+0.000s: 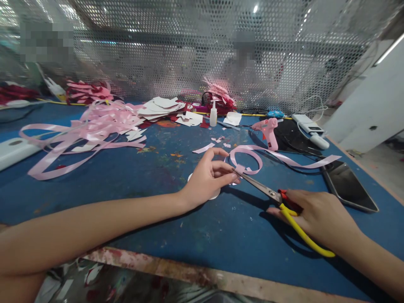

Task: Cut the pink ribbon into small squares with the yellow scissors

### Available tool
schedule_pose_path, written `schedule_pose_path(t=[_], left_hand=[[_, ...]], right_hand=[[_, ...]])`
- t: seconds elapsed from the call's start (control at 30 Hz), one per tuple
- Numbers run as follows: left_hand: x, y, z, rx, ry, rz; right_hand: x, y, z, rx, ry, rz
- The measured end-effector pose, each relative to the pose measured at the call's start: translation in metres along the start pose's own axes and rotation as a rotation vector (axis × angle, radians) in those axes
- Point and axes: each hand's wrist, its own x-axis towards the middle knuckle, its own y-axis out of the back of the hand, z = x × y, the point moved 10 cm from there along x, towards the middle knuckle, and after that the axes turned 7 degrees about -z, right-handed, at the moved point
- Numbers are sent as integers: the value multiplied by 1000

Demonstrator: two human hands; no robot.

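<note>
My left hand (212, 174) pinches a pink satin ribbon (252, 149) between thumb and fingers. The ribbon curls in a loop beside the fingertips, and its tail runs off to the right across the table. My right hand (318, 212) grips scissors (292, 223) with yellow and red handles. Their blades point left, with the tips at the ribbon by my left fingertips; whether they cut into it I cannot tell. A white piece (215, 194) lies partly hidden under my left hand. Small pink ribbon scraps (203, 148) lie just beyond it.
A pink glue gun (268, 131) and a dark phone (350, 185) lie to the right. Behind stand a small white bottle (213, 114) and white cut sheets (160, 107). A heap of pink ribbon (107, 120) covers the left back of the blue table (151, 168). Perforated metal (176, 50) rises behind.
</note>
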Motion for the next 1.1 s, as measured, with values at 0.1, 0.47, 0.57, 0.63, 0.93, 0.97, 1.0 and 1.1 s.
schedule_pose_path(t=[0.1, 0.47, 0.57, 0.63, 0.93, 0.97, 1.0, 1.1], left_hand=[[0, 0, 0, 4, -2, 0], [1, 7, -1, -6, -8, 52], [1, 8, 0, 1, -11, 64], [1, 9, 1, 2, -8, 65], [1, 6, -4, -55, 11, 28], [1, 5, -6, -58, 23, 23], [1, 5, -7, -59, 33, 24], [1, 5, -10, -63, 62, 29]], right_hand=[[0, 0, 0, -2, -8, 9], [5, 28, 10, 135, -6, 145], [6, 19, 6, 100, 18, 70], [5, 13, 4, 69, 14, 37], [5, 8, -3, 5, 17, 46], [5, 9, -4, 6, 24, 51], [4, 10, -4, 9, 29, 57], [3, 13, -6, 13, 37, 77]])
